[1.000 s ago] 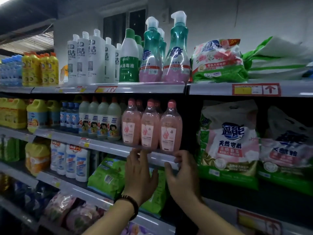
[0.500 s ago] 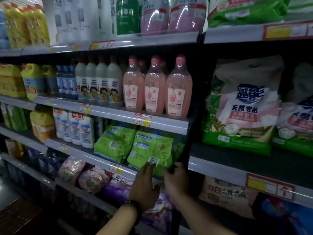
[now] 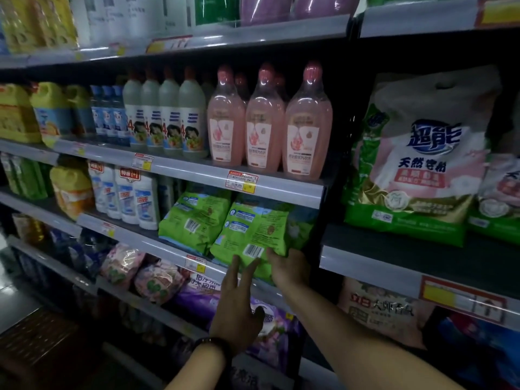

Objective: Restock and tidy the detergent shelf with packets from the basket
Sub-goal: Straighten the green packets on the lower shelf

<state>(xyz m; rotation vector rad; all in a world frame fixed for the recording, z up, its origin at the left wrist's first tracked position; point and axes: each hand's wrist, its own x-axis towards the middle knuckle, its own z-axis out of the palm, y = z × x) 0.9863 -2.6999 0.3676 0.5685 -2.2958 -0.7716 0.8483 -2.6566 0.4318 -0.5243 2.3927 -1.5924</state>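
Observation:
Two green detergent packets lean on the third shelf, barcodes facing out. My right hand (image 3: pixel 287 270) grips the lower right corner of the right green packet (image 3: pixel 250 232). My left hand (image 3: pixel 236 302), with a dark band at the wrist, is held flat with fingers apart, its fingertips touching the bottom edge of the same packet near the barcode. The left green packet (image 3: pixel 194 218) stands beside it, untouched. The shelf rail (image 3: pixel 157 244) with price tags runs under both. No basket is in view.
Pink bottles (image 3: pixel 264 122) stand on the shelf above. Large pink-and-green powder bags (image 3: pixel 422 164) fill the right bay. White bottles (image 3: pixel 126 195) stand left of the green packets. Pink and purple packets (image 3: pixel 157 280) lie on the shelf below.
My view has dropped from the pink-bottle shelf to the shelf below. Both hands came down from that shelf's rail to the right green packet, and the right hand took hold of its corner.

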